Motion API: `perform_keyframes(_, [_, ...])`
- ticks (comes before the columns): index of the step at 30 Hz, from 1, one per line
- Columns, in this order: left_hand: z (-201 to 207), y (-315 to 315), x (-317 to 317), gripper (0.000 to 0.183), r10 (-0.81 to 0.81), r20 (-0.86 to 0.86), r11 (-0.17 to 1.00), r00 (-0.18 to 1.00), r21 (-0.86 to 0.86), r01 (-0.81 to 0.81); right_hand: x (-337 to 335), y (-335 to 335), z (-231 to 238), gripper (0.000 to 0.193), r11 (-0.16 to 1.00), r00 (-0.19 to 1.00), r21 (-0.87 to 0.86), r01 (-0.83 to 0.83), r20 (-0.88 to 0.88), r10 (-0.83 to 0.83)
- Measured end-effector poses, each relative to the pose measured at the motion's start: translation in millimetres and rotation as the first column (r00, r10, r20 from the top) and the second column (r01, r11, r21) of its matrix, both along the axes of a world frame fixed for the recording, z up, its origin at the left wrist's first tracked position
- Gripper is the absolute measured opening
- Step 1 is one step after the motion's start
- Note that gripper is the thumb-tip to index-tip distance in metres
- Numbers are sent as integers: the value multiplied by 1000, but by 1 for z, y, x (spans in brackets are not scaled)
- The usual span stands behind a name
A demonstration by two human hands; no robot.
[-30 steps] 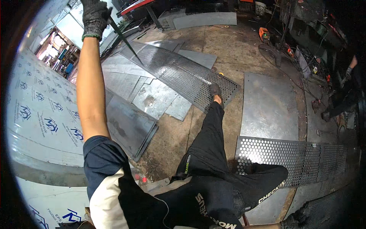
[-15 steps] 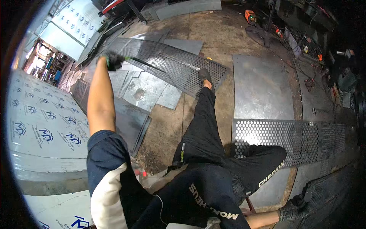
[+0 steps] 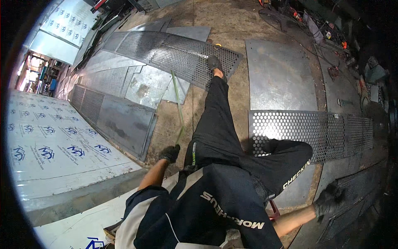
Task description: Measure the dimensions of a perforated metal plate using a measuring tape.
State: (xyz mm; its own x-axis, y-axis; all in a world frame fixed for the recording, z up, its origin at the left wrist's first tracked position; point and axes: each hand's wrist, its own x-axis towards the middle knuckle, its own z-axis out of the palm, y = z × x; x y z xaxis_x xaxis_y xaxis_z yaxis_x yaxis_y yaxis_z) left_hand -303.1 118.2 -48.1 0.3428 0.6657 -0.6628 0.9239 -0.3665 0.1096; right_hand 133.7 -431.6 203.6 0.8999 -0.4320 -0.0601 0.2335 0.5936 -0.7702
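Note:
My left hand (image 3: 169,154), in a dark glove, is low beside my left thigh. Its fingers are closed round one end of a thin green strap (image 3: 175,89), which runs forward with a bend over the floor and the metal sheets. At the lower right, my gloved right hand (image 3: 328,202) is stretched out to the side by a dark perforated sheet (image 3: 352,191). Dark glove and dark sheet merge there, so whether the fingers grip its edge is unclear.
My foot rests on a long perforated sheet (image 3: 166,52) ahead. A plain grey sheet (image 3: 282,79) and another perforated sheet (image 3: 290,130) lie to the right. Film-covered panels (image 3: 49,141) stand at the left. Cables and tools (image 3: 327,33) crowd the far right.
My left arm has swung from far forward back to beside my thigh, bringing the green strap's near end along. My right hand has shifted slightly forward and to the right.

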Motion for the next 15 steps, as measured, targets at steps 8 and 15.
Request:
perform_keyframes(8, [42,-8,-35,29,-417,-107,908,903,-95,408,73,167,-38,37,754,765,-131,-644,-107,635])
perform_keyframes(15, [91,-6,-20,33,314,258,949,913,-122,-292,43,208,-200,37,-416,625,-900,-132,-401,670])
